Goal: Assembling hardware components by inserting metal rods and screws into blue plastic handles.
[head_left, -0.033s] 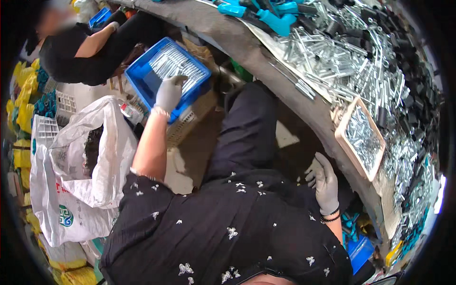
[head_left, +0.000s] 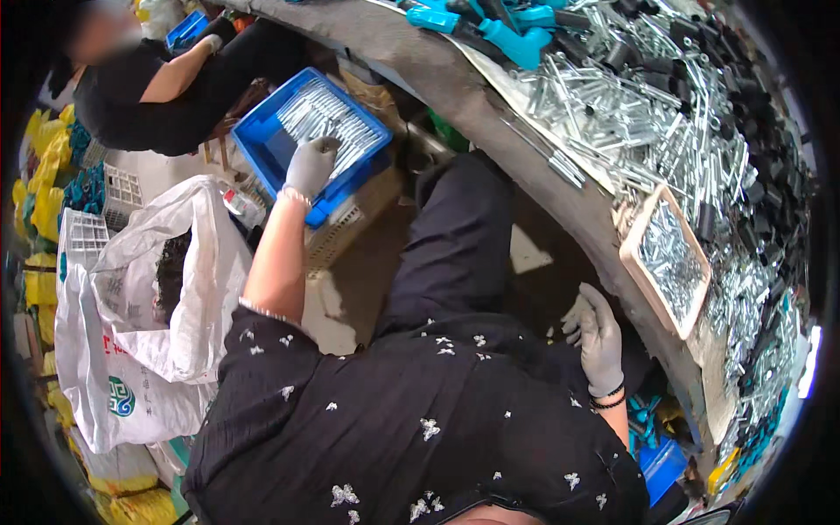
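A blue plastic bin [head_left: 262,144] stands at the upper left, with rows of slim silver metal rods [head_left: 337,118] lying side by side in it. My left hand [head_left: 308,171], in a grey-white glove with dark fingertips, is over the bin's near side by the rods. Its fingers are curled together, and whatever they may hold is hidden. To the right of my lap, my right hand [head_left: 598,339], gloved too, hangs below the bench edge. Its fingers are apart and nothing shows in them.
The grey-covered bench [head_left: 560,206] curves along the right, heaped with loose metal rods [head_left: 612,114], black sleeves and teal handles [head_left: 516,39]. A shallow tray [head_left: 667,262] of small metal parts sits near its edge. White sacks [head_left: 131,376] stand left; a co-worker [head_left: 131,96] sits at upper left.
My left hand's fingers look more curled, and the hand sits slightly lower and further left against the bin. My right hand keeps its place.
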Tool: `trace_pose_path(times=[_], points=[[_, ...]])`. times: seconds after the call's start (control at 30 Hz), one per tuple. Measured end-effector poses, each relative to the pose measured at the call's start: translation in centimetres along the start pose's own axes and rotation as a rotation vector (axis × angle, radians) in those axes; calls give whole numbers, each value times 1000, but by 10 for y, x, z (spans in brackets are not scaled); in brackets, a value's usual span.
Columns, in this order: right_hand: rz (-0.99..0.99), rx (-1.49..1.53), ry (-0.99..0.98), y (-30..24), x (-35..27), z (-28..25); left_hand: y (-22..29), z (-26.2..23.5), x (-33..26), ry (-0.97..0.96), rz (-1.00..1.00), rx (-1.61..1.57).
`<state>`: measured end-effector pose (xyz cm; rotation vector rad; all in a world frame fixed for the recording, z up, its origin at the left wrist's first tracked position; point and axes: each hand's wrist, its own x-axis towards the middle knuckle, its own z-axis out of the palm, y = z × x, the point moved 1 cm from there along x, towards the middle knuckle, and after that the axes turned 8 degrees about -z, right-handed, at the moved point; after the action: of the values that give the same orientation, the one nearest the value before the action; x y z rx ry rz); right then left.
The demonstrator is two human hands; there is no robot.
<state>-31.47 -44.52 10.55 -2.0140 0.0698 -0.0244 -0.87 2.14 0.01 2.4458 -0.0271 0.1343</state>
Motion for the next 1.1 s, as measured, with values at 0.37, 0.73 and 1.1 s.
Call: trace_pose_path(times=[0.37,0.73,1.1], points=[[76,11,38,5,19,14,4,41,44,-231,-291,413],[-371,-186,-63,-60,46,29,178,-57,-84,-598,-164,-423],[-391,-171,-8,-63,12,23,291,2,-175,-995,179,-463]])
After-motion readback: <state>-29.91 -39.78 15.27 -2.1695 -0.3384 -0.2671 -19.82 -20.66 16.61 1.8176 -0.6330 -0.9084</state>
